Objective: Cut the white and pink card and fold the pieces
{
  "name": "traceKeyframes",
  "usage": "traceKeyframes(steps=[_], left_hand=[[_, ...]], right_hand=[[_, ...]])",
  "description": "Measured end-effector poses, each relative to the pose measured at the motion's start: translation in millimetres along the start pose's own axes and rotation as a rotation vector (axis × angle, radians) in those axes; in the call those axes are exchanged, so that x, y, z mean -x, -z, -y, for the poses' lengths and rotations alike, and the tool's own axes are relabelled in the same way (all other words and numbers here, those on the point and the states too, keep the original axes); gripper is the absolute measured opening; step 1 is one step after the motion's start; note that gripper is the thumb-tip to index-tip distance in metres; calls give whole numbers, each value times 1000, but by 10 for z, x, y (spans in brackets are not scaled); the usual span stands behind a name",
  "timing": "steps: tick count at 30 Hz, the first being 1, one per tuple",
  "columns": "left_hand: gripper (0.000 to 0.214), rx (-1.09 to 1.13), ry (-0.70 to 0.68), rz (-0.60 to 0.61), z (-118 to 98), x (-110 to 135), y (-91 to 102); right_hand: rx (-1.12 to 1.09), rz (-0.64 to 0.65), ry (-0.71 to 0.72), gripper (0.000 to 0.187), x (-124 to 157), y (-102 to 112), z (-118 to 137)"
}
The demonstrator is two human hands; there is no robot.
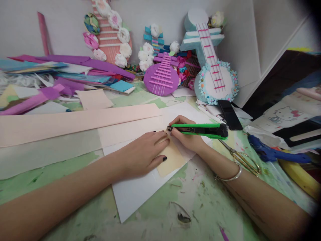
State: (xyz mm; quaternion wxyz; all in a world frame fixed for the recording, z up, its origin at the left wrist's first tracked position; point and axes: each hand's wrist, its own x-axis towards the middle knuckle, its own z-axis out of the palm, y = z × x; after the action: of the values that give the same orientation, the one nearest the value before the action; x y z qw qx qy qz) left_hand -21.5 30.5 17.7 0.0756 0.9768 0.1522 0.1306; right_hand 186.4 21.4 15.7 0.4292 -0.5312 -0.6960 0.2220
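Note:
In the head view my right hand [188, 135] grips a green and black utility knife [200, 130], its metal front end pointing left, close to my left fingertips. My left hand [147, 150] lies flat, fingers stretched out, on a small cream piece of paper or foam sheet [173, 159]. Under that piece is a large white sheet [137, 197], set at an angle on the table. The blade's tip is too small to make out. Long pale pink strips [75, 122] run off to the left behind my left hand.
Paper scraps [82, 70] pile up at the back left. A purple paper lute [162, 78] and a pale blue flowered instrument [215, 73] stand behind. To the right lie a black phone [230, 115], gold-handled scissors [242, 157] and a blue glue gun [271, 150].

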Motion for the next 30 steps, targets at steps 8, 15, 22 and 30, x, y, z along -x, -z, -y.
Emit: traceKeyframes(steps=[8,15,22,30], left_hand=[[35,-14,0,14,4,4,-7],[34,-23,-7,-2,5,4,-12],[35,-21,-4,9,-8,0,-2],[36,-41,-8,3,-8,-7,2]], right_hand=[[-13,-15,-36,9,18,5,34],[-26,2,2,9,7,11,13],[-36,-10,-12,10,22,-2,3],[-30,-13,10,11,27,8,1]])
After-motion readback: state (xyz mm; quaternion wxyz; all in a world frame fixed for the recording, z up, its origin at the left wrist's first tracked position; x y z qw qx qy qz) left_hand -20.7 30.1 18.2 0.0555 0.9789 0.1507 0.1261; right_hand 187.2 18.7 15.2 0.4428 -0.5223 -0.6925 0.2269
